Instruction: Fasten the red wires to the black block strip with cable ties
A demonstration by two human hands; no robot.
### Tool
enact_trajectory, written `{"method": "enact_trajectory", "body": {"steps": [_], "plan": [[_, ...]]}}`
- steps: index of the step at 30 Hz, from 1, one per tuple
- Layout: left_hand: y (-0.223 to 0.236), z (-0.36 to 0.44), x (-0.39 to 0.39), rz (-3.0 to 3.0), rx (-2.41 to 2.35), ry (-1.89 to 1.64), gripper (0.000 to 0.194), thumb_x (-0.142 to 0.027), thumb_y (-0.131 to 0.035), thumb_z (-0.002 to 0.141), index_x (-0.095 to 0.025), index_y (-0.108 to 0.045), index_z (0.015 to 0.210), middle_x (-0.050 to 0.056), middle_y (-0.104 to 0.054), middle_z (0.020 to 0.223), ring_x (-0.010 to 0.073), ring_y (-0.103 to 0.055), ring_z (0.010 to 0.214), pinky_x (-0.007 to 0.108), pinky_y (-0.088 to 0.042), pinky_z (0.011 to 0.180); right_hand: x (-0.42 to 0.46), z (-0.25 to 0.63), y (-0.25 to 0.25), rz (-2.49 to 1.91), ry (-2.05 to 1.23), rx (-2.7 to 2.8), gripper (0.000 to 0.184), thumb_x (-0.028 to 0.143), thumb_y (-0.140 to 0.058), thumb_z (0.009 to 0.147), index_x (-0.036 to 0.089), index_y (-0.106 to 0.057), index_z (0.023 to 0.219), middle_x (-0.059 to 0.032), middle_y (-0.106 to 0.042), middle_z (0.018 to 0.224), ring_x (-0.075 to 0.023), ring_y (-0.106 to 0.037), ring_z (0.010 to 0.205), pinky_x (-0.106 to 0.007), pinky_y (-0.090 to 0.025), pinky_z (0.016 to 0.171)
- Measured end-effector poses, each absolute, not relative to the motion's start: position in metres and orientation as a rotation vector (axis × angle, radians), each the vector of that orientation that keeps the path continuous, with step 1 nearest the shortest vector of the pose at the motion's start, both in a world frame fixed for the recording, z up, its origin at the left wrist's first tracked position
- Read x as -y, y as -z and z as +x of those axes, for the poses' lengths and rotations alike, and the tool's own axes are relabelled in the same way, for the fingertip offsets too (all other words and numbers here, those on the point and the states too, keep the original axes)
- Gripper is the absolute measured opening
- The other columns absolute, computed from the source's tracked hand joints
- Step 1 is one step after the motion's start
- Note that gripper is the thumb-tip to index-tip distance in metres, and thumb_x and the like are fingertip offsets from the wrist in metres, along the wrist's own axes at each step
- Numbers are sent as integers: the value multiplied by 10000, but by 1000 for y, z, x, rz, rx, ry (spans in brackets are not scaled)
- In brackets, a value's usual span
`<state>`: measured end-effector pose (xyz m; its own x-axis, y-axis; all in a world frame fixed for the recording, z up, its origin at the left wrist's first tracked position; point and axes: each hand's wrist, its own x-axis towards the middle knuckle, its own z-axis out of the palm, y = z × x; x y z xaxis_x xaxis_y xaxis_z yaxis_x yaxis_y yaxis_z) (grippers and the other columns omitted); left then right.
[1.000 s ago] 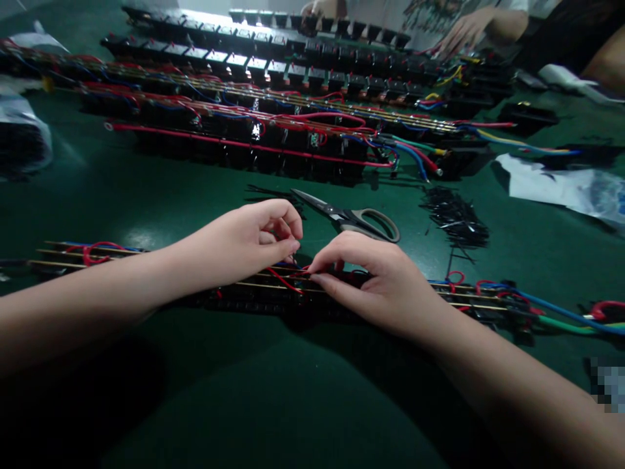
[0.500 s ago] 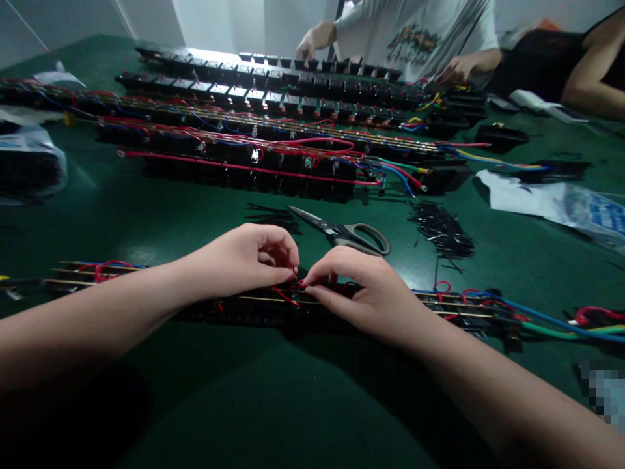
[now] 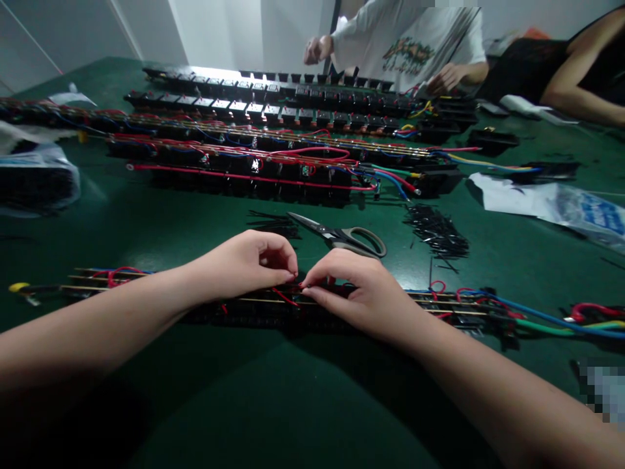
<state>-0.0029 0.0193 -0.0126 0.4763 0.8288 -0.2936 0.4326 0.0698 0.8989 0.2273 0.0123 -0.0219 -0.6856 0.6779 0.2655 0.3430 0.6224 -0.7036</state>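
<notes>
A long black strip of sockets (image 3: 244, 314) with brass rails and red and blue wires lies across the green table (image 3: 293, 404) in front of me. Over its middle, my left hand (image 3: 244, 264) is closed in a pinch, fingertips on a thin red wire (image 3: 283, 298). Facing it fingertip to fingertip, my right hand (image 3: 361, 290) pinches the same red wire. The strip's right end carries blue, green and red cables (image 3: 547, 319).
Scissors (image 3: 342, 236) lie just behind my hands, beside two piles of black cable ties (image 3: 437, 231). Several more wired strips (image 3: 254, 166) fill the table's far half. Plastic bags lie at left (image 3: 39, 182) and right (image 3: 561, 202). Two other people work at the far edge.
The view has tilted upward, showing more of the people at the far edge. My two hands stay pinched together on the red wire, barely shifted.
</notes>
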Motion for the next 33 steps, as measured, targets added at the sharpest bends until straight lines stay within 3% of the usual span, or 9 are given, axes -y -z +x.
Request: {"method": "enact_trajectory", "body": {"steps": [11,33], "plan": [[19,-2,-16,1766,-1080,-423,94,-243,-608,824,-215,-687,867,-11,-724,860,170,-669,816,293,-521,785,-10,228,21,-855,-818,2327,50,182,-731,910,174,-763,873,-62,-755,873,-170,-669,816,-286,-525,734],[13,-3,-15,1779,-1038,-459,94,-278,-651,840,-211,-700,883,-17,-721,861,147,-646,798,264,-513,764,-12,227,21,-823,-786,2340,65,184,-728,920,174,-780,882,-61,-777,880,-178,-691,835,-306,-531,792]]}}
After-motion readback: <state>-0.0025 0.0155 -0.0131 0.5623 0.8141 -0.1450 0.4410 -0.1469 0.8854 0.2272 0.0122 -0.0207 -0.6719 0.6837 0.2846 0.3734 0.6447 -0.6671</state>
